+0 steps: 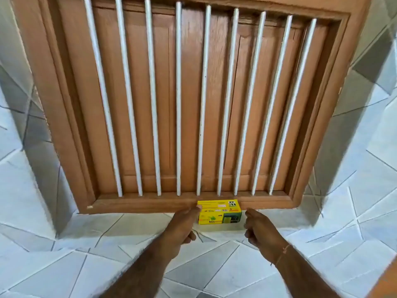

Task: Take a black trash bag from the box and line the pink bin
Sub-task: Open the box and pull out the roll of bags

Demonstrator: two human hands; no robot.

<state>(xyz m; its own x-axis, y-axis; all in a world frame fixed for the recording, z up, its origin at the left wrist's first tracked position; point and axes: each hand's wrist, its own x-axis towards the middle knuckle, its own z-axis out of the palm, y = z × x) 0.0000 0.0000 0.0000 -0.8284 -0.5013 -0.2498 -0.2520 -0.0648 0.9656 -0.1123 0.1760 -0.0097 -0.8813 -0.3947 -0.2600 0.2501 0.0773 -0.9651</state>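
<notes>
The small yellow-and-green printed cardboard box of bin bags [219, 212] sits on the wooden sill at the foot of a brown wooden shuttered window [189, 100], just below its white vertical bars [178, 100]. No black bag is visible, and the pink bin is out of view.

The left hand [182, 226] reaches to the box's left end; its fingertips meet the upper left corner, fingers loosely extended, not clamped on anything. The right hand [261, 231] sits just beside the box's right end, fingers curled and empty; whether it touches the cardboard cannot be told. A thin cord bracelet [282, 252] circles the right wrist.

Risks, as judged:
- The box appears light and rests at the sill's front edge. A one-sided push from the left hand could slide it off onto the ledge below.
- A squeeze from both ends could buckle thin cardboard.
- If the opening faces away from the person, pulling a bag without steadying the box would drag it along.

Materials: the box is rectangular, with glossy printed faces and sharp corners. The window frame is painted timber showing grain and a chipped lower left corner. The bars are smooth, round and white. The surrounding white-grey tiled surface [214, 265] looks glazed and likely slippery.
</notes>
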